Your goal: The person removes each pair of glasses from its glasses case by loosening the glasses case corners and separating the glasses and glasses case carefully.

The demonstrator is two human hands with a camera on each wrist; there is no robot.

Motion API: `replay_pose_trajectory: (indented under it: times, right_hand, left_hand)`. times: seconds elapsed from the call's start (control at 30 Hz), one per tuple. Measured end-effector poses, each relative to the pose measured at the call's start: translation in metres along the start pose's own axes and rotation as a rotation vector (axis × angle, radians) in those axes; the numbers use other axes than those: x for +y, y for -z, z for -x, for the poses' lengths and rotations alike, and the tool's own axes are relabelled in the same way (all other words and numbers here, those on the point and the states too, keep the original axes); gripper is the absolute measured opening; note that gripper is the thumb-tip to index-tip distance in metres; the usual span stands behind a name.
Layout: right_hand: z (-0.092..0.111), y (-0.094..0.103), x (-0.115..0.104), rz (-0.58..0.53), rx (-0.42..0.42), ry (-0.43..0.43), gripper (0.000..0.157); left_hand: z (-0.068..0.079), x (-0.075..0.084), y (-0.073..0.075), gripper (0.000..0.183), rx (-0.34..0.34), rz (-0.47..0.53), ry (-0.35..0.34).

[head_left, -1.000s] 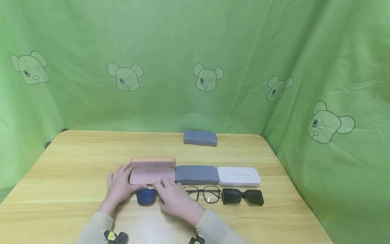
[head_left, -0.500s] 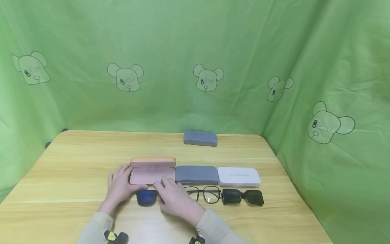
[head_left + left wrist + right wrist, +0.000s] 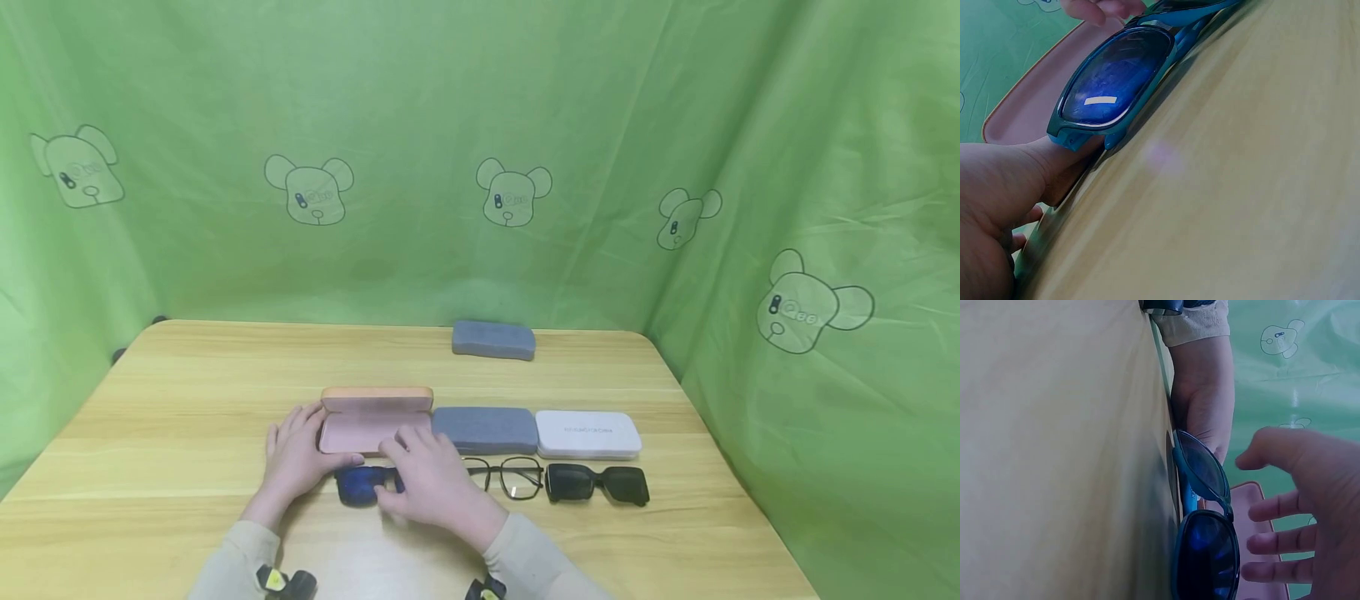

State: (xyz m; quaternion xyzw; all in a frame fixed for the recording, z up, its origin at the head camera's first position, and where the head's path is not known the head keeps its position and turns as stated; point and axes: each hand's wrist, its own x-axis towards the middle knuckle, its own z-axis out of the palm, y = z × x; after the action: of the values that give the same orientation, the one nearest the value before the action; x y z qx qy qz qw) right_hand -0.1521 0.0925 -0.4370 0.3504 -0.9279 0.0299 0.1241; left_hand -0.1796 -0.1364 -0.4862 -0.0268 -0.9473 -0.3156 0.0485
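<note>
An orange glasses case [image 3: 377, 393] lies with its lid raised, showing a pink lining. My left hand [image 3: 296, 458] holds the case at its left end, thumb along the front edge and fingers round the side. In front of it rest blue-lensed sunglasses [image 3: 357, 487], standing lenses forward on the table, as the left wrist view shows closely. Over their right half hovers my right hand [image 3: 435, 483]. The right wrist view shows its thumb and fingers spread beside the sunglasses' frame [image 3: 1230, 512], with nothing between them.
Right of the orange case sit a closed grey case [image 3: 485, 430] and a closed white case [image 3: 588, 434]. Black-framed eyeglasses [image 3: 519, 478] and black sunglasses [image 3: 597, 483] lie in front of them. Another grey case [image 3: 492, 340] lies near the table's back edge, before a green curtain [image 3: 420, 250].
My right hand has lifted slightly and its thumb has come away from the fingers, uncovering more of the blue-lensed sunglasses. The left hand and the case have stayed put.
</note>
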Motion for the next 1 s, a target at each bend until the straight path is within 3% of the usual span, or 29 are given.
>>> replay_pose_trajectory:
  times: [0.37,0.67,1.0]
  right_hand:
    - [-0.006,0.007,0.004,0.0,0.056,-0.04,0.042]
    - [-0.022,0.013,0.01,0.002,0.128,-0.023,0.039]
    - [-0.045,0.021,0.026,-0.034,0.114,-0.098,0.047]
  left_hand:
    - [-0.001,-0.001,0.0,0.112,0.001,-0.009,-0.003]
    - [-0.001,0.0,-0.001,0.109,0.0,-0.002,-0.007]
    - [-0.001,0.0,0.001,0.11,-0.002,-0.006,-0.001]
